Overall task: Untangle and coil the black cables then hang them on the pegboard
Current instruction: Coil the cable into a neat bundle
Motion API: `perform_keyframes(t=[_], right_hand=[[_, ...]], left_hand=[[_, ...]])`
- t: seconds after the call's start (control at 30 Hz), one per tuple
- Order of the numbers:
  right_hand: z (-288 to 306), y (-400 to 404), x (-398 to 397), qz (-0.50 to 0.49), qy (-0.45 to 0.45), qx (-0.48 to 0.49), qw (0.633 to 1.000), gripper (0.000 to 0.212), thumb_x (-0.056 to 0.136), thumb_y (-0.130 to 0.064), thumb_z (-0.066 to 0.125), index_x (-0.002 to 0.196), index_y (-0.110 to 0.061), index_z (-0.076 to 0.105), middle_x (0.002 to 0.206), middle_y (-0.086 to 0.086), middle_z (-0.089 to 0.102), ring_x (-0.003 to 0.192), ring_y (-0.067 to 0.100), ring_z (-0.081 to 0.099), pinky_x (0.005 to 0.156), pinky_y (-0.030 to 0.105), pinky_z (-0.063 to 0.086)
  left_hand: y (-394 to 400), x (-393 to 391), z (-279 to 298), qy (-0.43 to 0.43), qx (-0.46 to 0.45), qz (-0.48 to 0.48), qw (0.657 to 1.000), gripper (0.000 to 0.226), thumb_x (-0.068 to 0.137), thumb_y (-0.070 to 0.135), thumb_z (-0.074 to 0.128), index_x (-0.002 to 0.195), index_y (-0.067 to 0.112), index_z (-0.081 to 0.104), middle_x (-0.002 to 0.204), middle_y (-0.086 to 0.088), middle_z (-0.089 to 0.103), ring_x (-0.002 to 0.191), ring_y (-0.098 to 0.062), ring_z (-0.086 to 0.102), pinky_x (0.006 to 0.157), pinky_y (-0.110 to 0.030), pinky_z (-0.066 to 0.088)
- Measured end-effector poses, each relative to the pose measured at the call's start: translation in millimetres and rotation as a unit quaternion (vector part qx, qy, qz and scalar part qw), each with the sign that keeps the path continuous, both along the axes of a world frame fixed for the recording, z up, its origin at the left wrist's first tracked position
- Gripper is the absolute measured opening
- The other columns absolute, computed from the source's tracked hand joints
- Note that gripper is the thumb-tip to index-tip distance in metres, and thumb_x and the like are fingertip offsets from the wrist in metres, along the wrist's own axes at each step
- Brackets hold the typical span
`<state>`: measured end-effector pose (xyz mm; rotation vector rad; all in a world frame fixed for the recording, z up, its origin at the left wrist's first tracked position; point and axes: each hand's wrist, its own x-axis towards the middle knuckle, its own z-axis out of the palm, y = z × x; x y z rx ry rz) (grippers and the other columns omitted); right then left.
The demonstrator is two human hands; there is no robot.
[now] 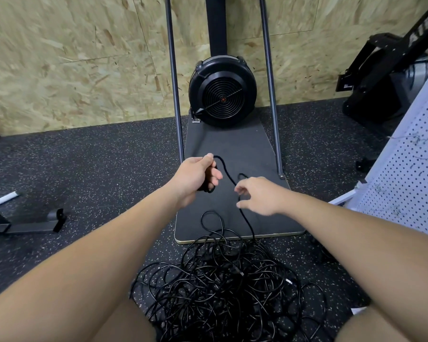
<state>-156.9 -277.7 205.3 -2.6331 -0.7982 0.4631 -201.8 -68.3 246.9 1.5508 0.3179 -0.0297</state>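
Speckled floor point(97, 169) — one cable pile point(223, 287), two hands point(195, 176) on one cable point(226, 172).

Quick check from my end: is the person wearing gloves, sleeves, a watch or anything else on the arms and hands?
No. Both forearms are bare up to the frame edge, with no sleeves in view. The left hand and right hand are gloveless, and no watch, ring, band or marking shows on either wrist or hand.
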Motion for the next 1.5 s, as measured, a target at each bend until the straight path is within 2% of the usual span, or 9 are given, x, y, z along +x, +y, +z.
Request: perform_keyframes(t=[0.23, 0.4, 0.67, 0.93, 1.07, 1.13, 1.27, 1.33, 1.5], right_hand=[[-6.9, 12.3, -0.6, -0.125, -0.029, 0.086, 0.988, 0.079, 0.081, -0.043, 0.096, 0.132, -0.019, 0.04, 0.141, 0.005, 0.05, 0.112, 0.026, 0.061, 0.098, 0.047, 0.052], [-21.1, 14.3, -12.5, -0.058, 0.066, 0.039, 0.995, 0.111, 0.075, -0.045, 0.1, 0.16, -0.021, 0.032, 0.15, 0.01, 0.061, 0.13, 0.033, 0.063, 0.107, 0.042, 0.052], [-39.0, 46.5, -26.8, -0.083, 0.099, 0.161, 0.978, 0.017, 0.096, -0.014, 0.078, 0.097, -0.013, 0.06, 0.092, -0.001, 0.074, 0.071, 0.016, 0.078, 0.076, 0.042, 0.065], [8.7, 52.0, -31.7, 0.115, -0.149, -0.022, 0.982, 0.034, 0.112, -0.045, 0.055, 0.095, -0.017, 0.063, 0.109, 0.007, 0.066, 0.099, 0.038, 0.066, 0.084, 0.048, 0.055], [31.1, 43.4, -27.1, 0.102, -0.17, 0.064, 0.978, 0.015, 0.094, -0.041, 0.082, 0.095, -0.028, 0.074, 0.102, -0.002, 0.072, 0.095, 0.029, 0.069, 0.082, 0.043, 0.056], [33.9, 33.3, -20.9, 0.066, -0.105, 0.119, 0.985, 0.018, 0.082, -0.034, 0.094, 0.088, -0.029, 0.077, 0.089, -0.008, 0.07, 0.082, 0.016, 0.066, 0.076, 0.034, 0.053], [39.9, 5.0, -9.6, 0.003, 0.037, 0.208, 0.977, 0.016, 0.087, -0.01, 0.09, 0.099, -0.018, 0.083, 0.082, -0.004, 0.079, 0.076, 0.013, 0.075, 0.076, 0.021, 0.057], [37.2, -6.4, -1.7, -0.016, 0.068, 0.221, 0.973, 0.013, 0.093, -0.004, 0.082, 0.101, -0.014, 0.082, 0.079, 0.004, 0.081, 0.078, 0.021, 0.079, 0.076, 0.028, 0.06], [28.7, -10.4, 6.8, -0.067, 0.003, 0.196, 0.978, 0.017, 0.101, -0.008, 0.071, 0.099, -0.022, 0.08, 0.081, 0.0, 0.079, 0.074, 0.015, 0.078, 0.074, 0.034, 0.063]], left_hand=[[-20.1, -7.1, 12.2, 0.009, -0.049, -0.029, 0.998, 0.031, 0.117, 0.033, 0.051, 0.093, 0.014, 0.057, 0.068, -0.007, 0.064, 0.052, -0.019, 0.048, 0.051, -0.025, 0.043], [-19.8, -4.8, 14.9, 0.012, -0.136, -0.016, 0.991, 0.03, 0.115, 0.035, 0.055, 0.094, 0.015, 0.06, 0.069, -0.002, 0.06, 0.058, -0.016, 0.045, 0.052, -0.024, 0.042], [-5.0, -1.7, 16.8, -0.028, -0.085, 0.03, 0.996, 0.03, 0.118, 0.035, 0.047, 0.098, 0.014, 0.055, 0.083, -0.011, 0.079, 0.062, -0.019, 0.068, 0.059, -0.026, 0.049], [13.3, -1.1, 1.1, -0.065, 0.018, -0.032, 0.997, 0.023, 0.118, 0.027, 0.047, 0.108, 0.007, 0.048, 0.109, -0.019, 0.082, 0.104, -0.033, 0.081, 0.093, -0.045, 0.065], [13.9, -2.4, -10.2, -0.091, 0.396, -0.094, 0.909, 0.036, 0.112, 0.034, 0.055, 0.086, 0.01, 0.053, 0.08, 0.0, 0.067, 0.074, -0.02, 0.059, 0.069, -0.039, 0.04], [10.0, -6.1, -9.1, -0.102, 0.456, -0.118, 0.876, 0.038, 0.114, 0.031, 0.053, 0.079, 0.015, 0.047, 0.075, 0.002, 0.057, 0.069, -0.018, 0.05, 0.068, -0.038, 0.028], [15.2, -4.8, -9.0, -0.083, 0.493, -0.158, 0.851, 0.037, 0.113, 0.036, 0.051, 0.083, 0.017, 0.045, 0.079, -0.001, 0.061, 0.072, -0.022, 0.057, 0.071, -0.042, 0.039], [17.3, -5.2, -11.4, -0.053, 0.413, -0.18, 0.891, 0.039, 0.111, 0.044, 0.051, 0.09, 0.011, 0.05, 0.087, -0.008, 0.076, 0.082, -0.03, 0.075, 0.075, -0.05, 0.058], [7.7, -7.9, -10.4, -0.07, 0.364, -0.219, 0.903, 0.046, 0.099, 0.055, 0.075, 0.103, 0.013, 0.057, 0.093, 0.004, 0.078, 0.077, -0.019, 0.07, 0.073, -0.046, 0.059]])
